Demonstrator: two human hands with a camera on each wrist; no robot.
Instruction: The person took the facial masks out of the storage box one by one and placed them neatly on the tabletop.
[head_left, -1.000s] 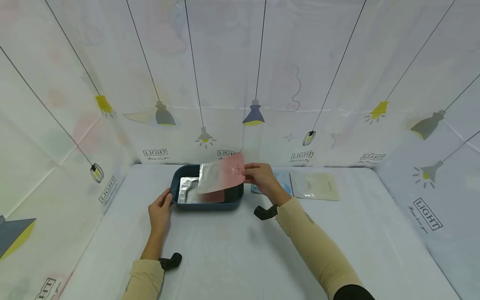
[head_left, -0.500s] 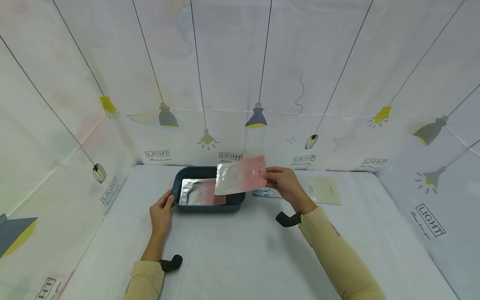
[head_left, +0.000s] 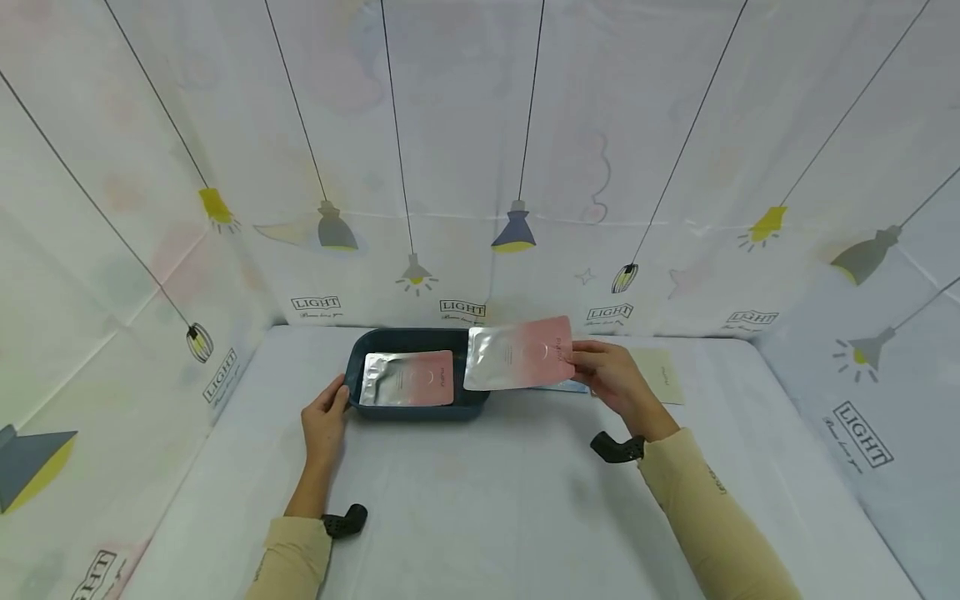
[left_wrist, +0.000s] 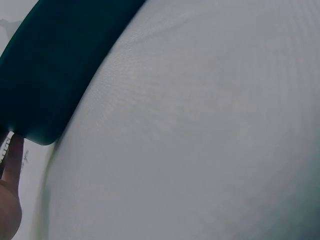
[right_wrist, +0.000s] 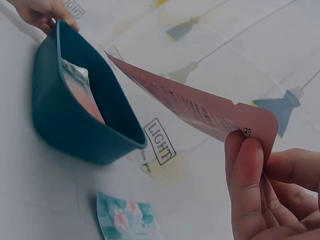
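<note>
My right hand (head_left: 617, 382) pinches the right edge of a pink-and-silver foil sachet (head_left: 519, 355), held up above the right end of a dark teal plastic bin (head_left: 420, 414). In the right wrist view, thumb and fingers grip the sachet's corner, and its printed back shows. A second pink-and-silver sachet (head_left: 408, 379) lies inside the bin, towards its left side. My left hand (head_left: 322, 425) holds the bin's left end, fingers at the rim; in the left wrist view only part of that hand shows, beside the bin's wall (left_wrist: 55, 70).
Right of the bin lies a blue floral sachet (right_wrist: 127, 217), mostly covered by the held one in the head view. A pale yellow sachet (head_left: 663, 373) lies farther right, partly behind my right hand. A lamp-printed curtain (head_left: 465, 167) stands behind the white table (head_left: 480, 517).
My right hand has carried the pink sachet to the right, from over the bin's middle to its right end, uncovering the sachet inside. The left hand stays on the bin.
</note>
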